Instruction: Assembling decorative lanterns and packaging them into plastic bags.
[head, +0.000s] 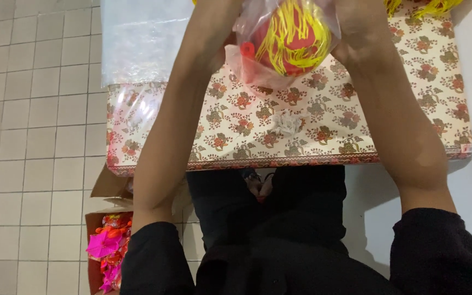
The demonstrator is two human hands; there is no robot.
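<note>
The plastic bag (282, 52) is held up over the far part of the table, near the top edge of the view, between both hands. It is clear and thin, and a round red ornament (290, 41) wrapped in yellow strings is seen inside it, with a small red tube-like piece at the lower left of the bag.

The floor (34, 136) of pale square tiles is seen on the left side. The table (356, 131) is covered by a cream cloth printed with red and brown flowers, edged by a patterned border along the near side. A sheet of clear plastic (137, 43) is laid over the table's far left corner and hangs a little over the cloth.

A cardboard box (96, 218) is set on the floor below the table's left end, with its flaps open; bright pink and red-orange paper decorations (107, 246) are packed inside it.

The left hand (219, 43) is placed against the left side of the bag, and the right hand (359, 30) against its right side. The fingers of both are cut off by the top of the view or hidden behind the bag, so it cannot be told how they are closed.

A small crumpled white scrap (289, 121) is left on the cloth, just below the bag.
</note>
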